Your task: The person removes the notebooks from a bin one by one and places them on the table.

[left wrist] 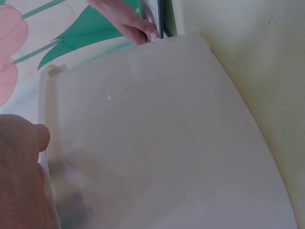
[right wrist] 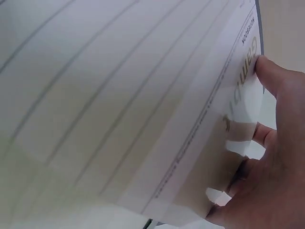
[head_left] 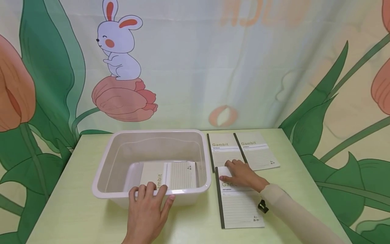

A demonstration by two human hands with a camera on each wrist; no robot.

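Left hand: here is the left hand (head_left: 147, 206) on the near rim of the tub (head_left: 146, 147), fingers hooked over the edge, thumb outside.
Right hand: and the right hand (head_left: 243, 174) has the front notebook (head_left: 240, 210) by its top end, pinching it, thumb on the cover near the dark spine, fingers at the top edge.
Front notebook: right of the tub, cover up, "Gambit" half covered by the hand.
Back pair: two more, the back left notebook (head_left: 225, 154) and the back right notebook (head_left: 259, 152), side by side behind it, covers up.
Inside the tub: a tub notebook (head_left: 179, 174) lies turned sideways, cover up, partly hidden by the near rim.
Table: pale green table (head_left: 76, 203) under it all.
Backdrop: a curtain (head_left: 182, 67) with a white rabbit (head_left: 125, 64) on a tulip.
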